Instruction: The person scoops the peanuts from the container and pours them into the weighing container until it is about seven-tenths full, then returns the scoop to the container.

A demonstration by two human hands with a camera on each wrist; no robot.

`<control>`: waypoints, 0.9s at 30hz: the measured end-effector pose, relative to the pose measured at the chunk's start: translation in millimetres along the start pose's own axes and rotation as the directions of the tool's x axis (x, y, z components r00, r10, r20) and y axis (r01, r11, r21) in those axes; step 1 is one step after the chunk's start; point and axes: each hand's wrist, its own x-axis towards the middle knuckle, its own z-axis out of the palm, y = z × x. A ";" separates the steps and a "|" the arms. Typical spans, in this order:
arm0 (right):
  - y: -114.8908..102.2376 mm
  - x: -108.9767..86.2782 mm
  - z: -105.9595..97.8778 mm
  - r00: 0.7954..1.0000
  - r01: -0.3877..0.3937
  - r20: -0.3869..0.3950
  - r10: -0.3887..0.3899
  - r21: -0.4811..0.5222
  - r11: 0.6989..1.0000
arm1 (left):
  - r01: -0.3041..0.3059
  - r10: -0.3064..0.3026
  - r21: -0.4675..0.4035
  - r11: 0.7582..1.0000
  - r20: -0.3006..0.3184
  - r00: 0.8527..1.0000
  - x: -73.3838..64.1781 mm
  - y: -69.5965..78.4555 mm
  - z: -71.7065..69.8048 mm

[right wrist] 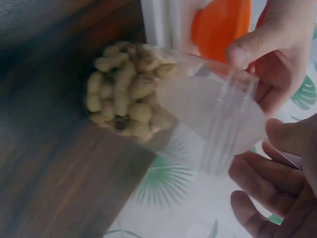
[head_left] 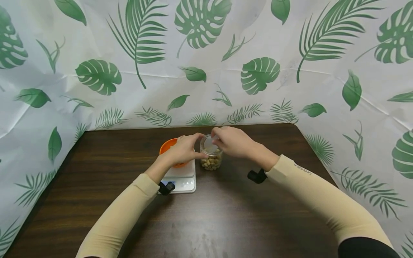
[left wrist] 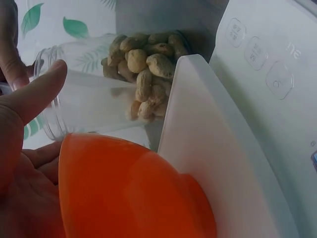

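Observation:
A clear jar [head_left: 220, 152] stands upright on the table, its lower part filled with unshelled peanuts [right wrist: 131, 94]. My left hand [head_left: 182, 150] holds it by the rim, thumb on the near side and fingers behind. My right hand [head_left: 233, 141] is at the jar's mouth, pinching a translucent white plastic scoop [right wrist: 190, 101]. The scoop's wide end is inside the jar, reaching down to the peanuts in the left wrist view. Beneath my left wrist, an orange bowl [left wrist: 119, 188] sits on a white kitchen scale [head_left: 187, 184]; my hand partly hides the bowl in the head view.
The scale stands just left of the jar, its buttons facing me. Dark wood tabletop [head_left: 226, 215] extends around them. Behind the table's far edge hangs a white backdrop [head_left: 222, 82] with green leaf prints.

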 end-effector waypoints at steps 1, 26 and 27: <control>1.4 -0.7 1.1 1.000 -0.005 -0.007 0.005 0.023 1.000 | 0.000 0.000 0.001 1.000 0.001 1.000 0.2 -0.4 0.4; 11.5 -8.1 8.4 0.995 0.015 -0.103 0.013 0.265 0.964 | -0.001 0.000 0.037 0.999 0.010 1.000 2.4 -2.0 3.1; 12.4 -8.5 9.3 0.994 0.021 -0.112 0.011 0.278 0.960 | 0.000 0.000 0.038 0.999 0.011 1.000 2.6 -2.2 3.3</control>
